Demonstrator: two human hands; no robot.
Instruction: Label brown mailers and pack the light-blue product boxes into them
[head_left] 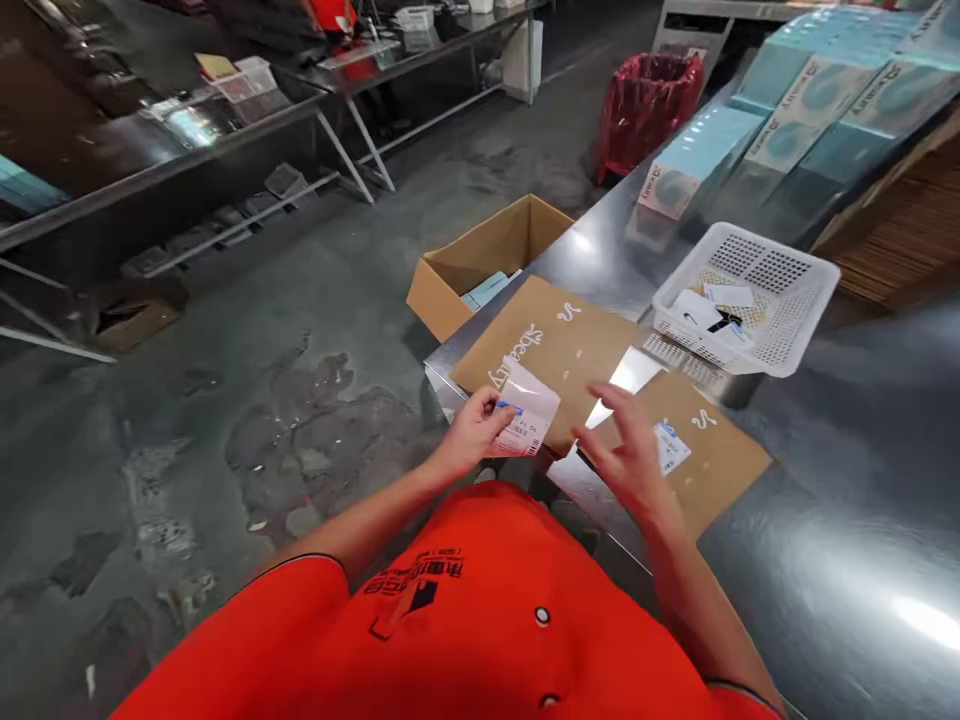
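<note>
My left hand [476, 435] pinches a printed shipping label [531, 405] by its left side, above the near edge of the metal table. Beneath the label lies a flat brown cardboard mailer [577, 345] with white lettering. My right hand [626, 450] hovers to the right of the label, its fingers apart and holding nothing. Below and beside that hand is a second brown mailer [716, 450], which carries a white label [670, 447] with a blue mark.
A white plastic basket [814, 300] with cards and small items stands on the metal table [847, 480]. Light blue boxes [697, 150] are stacked behind it. An open carton [442, 300] sits beyond the table's left edge. Farther off are a red-lined bin [649, 110] and another workbench [225, 135].
</note>
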